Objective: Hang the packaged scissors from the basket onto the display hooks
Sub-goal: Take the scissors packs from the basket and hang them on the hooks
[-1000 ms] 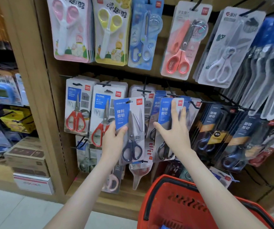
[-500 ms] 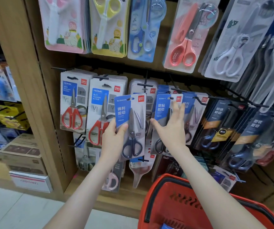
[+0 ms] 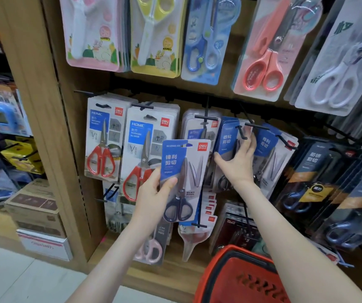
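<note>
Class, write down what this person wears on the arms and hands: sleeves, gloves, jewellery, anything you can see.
The left hand and right hand are bare: no gloves, rings, watch or bracelet shows. The left forearm and right forearm are uncovered too, with no sleeve in view.

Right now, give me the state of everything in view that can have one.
blue-and-white carded scissors pack: upright, off any hook, in front of the display.
left hand: grips that pack at its left edge.
hanging blue-carded packs: on their black hook.
right hand: fingers spread, resting on the hanging packs.
red plastic basket: below the arms, contents hidden.
</note>
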Demonstrator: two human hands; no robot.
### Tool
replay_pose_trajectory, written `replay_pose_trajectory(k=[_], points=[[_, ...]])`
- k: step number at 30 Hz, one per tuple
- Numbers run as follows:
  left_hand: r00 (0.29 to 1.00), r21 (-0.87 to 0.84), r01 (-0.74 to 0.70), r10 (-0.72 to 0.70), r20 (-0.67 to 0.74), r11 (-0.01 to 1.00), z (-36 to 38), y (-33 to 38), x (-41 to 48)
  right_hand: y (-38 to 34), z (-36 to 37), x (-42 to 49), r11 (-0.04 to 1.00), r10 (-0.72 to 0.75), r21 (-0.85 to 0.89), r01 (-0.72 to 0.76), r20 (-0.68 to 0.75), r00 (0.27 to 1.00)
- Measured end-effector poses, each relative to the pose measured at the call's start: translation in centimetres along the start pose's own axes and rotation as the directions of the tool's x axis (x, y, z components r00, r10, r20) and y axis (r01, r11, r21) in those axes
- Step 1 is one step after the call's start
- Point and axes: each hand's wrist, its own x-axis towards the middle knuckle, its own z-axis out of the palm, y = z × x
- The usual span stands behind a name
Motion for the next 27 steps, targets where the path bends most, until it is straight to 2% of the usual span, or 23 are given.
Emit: replay_pose_trajectory(k=[6,11,17,20,23,25,27], points=[[1.000,-0.026,-0.027,0.027,0.010,0.999,0.8,0.1,0.2,0.7,-1.6,0.3,0.981,-0.055,-0.185,0.061,0.034,0.998],[0.999,-0.122,-0.008,0.002,-0.053,0.992,0.7,0.3,0.1,0.5,-2.2,0.4,0.936,-0.016,-0.351,0.028,0.037,0.999],[0.998,-0.177,0.018,-0.029,-0.059,0.984,0.2,1.3,-0.2,-0.4,-2.1,-0.1,0.932,0.096,-0.357,-0.068,0.060,0.994],[0.999,-0.166,0.013,-0.021,-0.045,0.986,0.8,2.0,-0.2,-1.0,-2.4,-1.0,0.963,0.112,-0.253,-0.090,0.074,0.991],[1.000,-0.153,-0.003,0.003,-0.003,0.988,1.8,3.0,-0.4,-1.6,-3.6,-2.7,0.996,0.028,-0.090,-0.025,0.024,0.999],[0.999,-0.142,-0.011,0.015,0.032,0.990,2.6,3.7,-0.6,-2.4,-5.0,-4.3,0.984,0.031,0.174,-0.035,0.025,0.999],[0.997,-0.126,-0.004,0.014,0.081,0.992,3.9,4.0,-0.9,-3.4,-6.7,-6.3,0.864,0.052,0.491,-0.110,0.130,0.990]])
